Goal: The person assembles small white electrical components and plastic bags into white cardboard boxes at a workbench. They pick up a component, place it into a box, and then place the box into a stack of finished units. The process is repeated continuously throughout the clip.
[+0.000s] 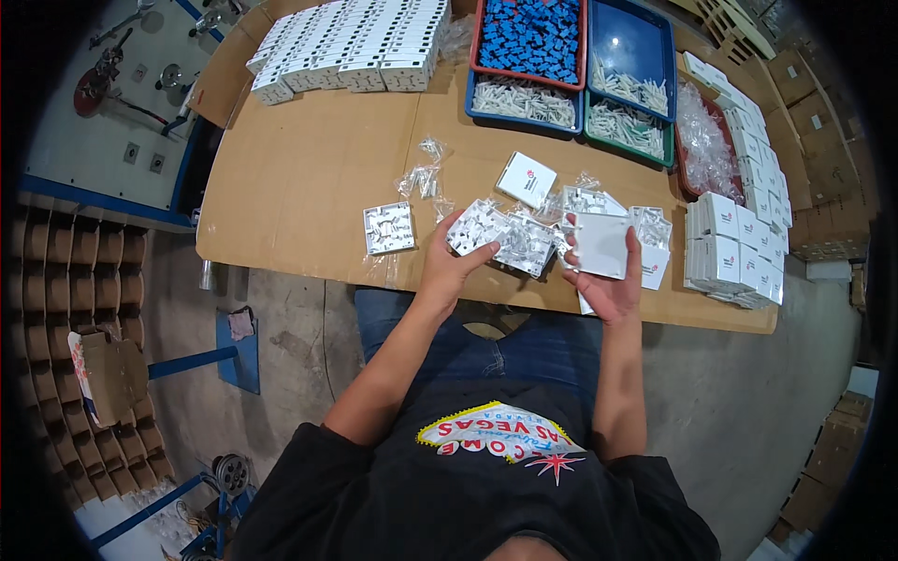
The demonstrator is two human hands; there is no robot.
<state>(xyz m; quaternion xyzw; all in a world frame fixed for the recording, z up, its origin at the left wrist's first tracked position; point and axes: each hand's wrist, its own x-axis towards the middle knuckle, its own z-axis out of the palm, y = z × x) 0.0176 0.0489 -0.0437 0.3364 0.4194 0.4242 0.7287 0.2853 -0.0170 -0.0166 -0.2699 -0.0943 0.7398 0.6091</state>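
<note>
Bench topped with brown cardboard, head view. Left hand: partly closed, thumb and fingers gripping the left side of a white square piece with grey-and-black patterning. Right hand: palm up, spread wide, thumb and fingers bracketing a plain white square plate, raised over the bench's near edge. Between and beyond the hands: similar patterned pieces; flat white square box with small red mark. Left of the left hand: single white patterned square, lying flat. Behind it: clear plastic bags of small white parts. Far side: red rectangular tray of small blue parts.
</note>
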